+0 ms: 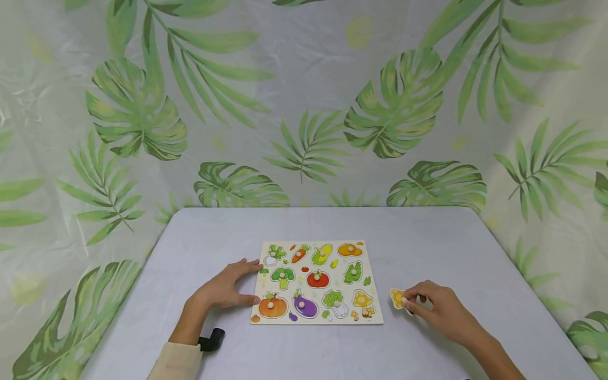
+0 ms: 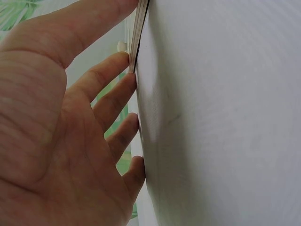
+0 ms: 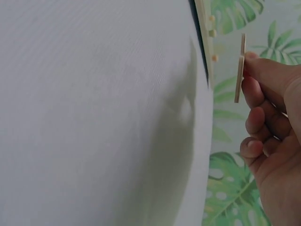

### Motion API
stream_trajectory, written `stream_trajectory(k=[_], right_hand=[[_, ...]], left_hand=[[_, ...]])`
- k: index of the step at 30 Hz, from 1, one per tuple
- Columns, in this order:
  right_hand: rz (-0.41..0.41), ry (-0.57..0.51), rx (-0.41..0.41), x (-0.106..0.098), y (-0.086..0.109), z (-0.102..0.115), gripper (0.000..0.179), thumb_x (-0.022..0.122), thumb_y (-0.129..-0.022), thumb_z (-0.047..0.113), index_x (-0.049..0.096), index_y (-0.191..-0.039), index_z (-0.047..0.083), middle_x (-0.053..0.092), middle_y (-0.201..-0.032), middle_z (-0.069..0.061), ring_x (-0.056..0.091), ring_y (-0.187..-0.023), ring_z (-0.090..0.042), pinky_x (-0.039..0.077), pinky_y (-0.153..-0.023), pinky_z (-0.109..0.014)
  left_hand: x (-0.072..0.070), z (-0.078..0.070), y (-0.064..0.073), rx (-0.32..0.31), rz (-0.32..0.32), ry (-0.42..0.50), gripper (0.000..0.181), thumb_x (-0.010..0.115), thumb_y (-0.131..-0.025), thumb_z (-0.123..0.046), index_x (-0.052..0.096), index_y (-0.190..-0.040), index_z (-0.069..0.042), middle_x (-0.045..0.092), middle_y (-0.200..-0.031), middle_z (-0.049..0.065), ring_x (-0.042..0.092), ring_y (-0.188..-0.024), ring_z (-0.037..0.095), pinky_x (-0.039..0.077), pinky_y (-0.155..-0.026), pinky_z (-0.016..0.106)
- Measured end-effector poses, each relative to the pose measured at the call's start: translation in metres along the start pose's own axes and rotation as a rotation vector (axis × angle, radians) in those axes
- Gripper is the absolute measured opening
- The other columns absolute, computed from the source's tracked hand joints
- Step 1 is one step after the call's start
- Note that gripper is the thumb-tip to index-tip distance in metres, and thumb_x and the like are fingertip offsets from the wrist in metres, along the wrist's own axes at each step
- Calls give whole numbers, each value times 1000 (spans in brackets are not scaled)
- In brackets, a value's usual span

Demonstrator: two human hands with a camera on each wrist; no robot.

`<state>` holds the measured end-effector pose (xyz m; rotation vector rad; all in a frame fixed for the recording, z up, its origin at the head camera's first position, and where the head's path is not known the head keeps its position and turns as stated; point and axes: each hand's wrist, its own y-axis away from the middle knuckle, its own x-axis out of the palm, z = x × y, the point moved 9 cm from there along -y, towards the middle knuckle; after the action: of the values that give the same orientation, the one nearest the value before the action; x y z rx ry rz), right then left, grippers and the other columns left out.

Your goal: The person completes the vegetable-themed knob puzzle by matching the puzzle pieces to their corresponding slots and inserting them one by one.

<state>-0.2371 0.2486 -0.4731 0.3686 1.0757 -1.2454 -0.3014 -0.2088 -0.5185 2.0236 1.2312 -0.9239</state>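
A wooden vegetable puzzle board (image 1: 294,261) lies on the table, most of its shapes bearing round knobs. My left hand (image 1: 228,287) spreads along its left side, thumb and fingertips at the edge. In the left wrist view those fingers (image 2: 115,101) are fairly straight. Off the board's right side, my right hand (image 1: 439,311) pinches a yellow mushroom puzzle piece (image 1: 396,297) by its knob. From the right wrist, the mushroom piece (image 3: 240,77) appears edge-on, raised off the table. The mushroom picture (image 1: 363,301) at the board's lower right carries no knob.
White cloth covers the table (image 1: 309,353). A leaf-printed curtain (image 1: 304,105) hangs behind it and along both sides. A black strap piece (image 1: 211,340) sits by the left wrist, above the pale sleeve (image 1: 177,361).
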Motion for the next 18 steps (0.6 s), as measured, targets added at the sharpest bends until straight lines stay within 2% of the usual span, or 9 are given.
stream_trajectory(k=[11, 18], right_hand=[[10, -1, 93, 7, -12, 6, 12, 81, -89, 25, 76, -99, 28, 61, -83, 21, 51, -79, -1, 46, -65, -22], [-16, -15, 98, 11, -20, 16, 14, 84, -86, 21, 77, -97, 25, 61, -81, 20, 51, -78, -3, 43, -63, -20]], left_hand=[[0, 1, 0, 5, 1, 0, 83, 85, -79, -48, 53, -151, -23, 39, -166, -1, 22, -158, 40, 23, -122, 70], [0, 2, 0, 12, 0, -1, 83, 85, -79, -48, 54, -151, -22, 39, -166, -1, 22, -158, 40, 23, -122, 69]])
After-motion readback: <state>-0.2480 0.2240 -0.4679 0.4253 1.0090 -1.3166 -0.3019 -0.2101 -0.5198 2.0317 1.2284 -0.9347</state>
